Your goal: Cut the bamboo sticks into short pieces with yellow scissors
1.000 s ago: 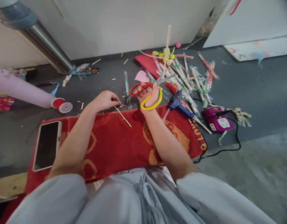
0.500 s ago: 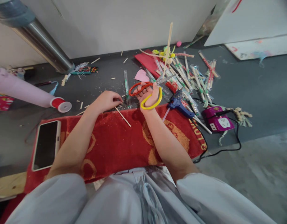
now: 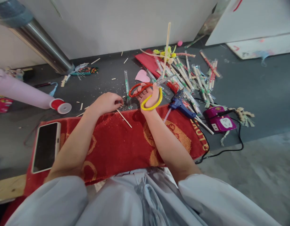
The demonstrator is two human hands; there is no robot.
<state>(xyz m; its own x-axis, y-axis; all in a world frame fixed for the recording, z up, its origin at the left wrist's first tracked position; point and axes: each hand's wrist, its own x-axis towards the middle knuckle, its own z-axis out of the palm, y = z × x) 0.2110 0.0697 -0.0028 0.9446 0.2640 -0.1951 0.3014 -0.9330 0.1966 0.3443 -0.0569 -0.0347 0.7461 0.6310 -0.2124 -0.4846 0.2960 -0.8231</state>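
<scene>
Grip, head view: right hand (image 3: 149, 96), centre of frame, palm up, grasping one pair of scissors (image 3: 159, 82), red loop at the fingers, yellow loop at the thumb side, blades apart toward upper right. Left hand (image 3: 108, 102), left of centre, fingers curled down beside small stick offcuts; whether anything is pinched, cannot tell.

Counts: one upright stick (image 3: 166, 47), upper centre, lower end at the scissor blades, hold on it unclear; one loose stick (image 3: 124, 118) slanting over the edge of one red cloth (image 3: 121, 147); one blue glue gun (image 3: 182, 106), right of centre; one pink heart (image 3: 142, 76) above the right hand; one thread spool (image 3: 61, 106) at left; one phone (image 3: 46, 147), lower left. Wrapped sticks (image 3: 201, 84), upper right, overlap too much to count.

Versus 0.5 s ago: upright stick stands steeper, tip farther left; scissors remain in the right hand; loose stick unmoved
</scene>
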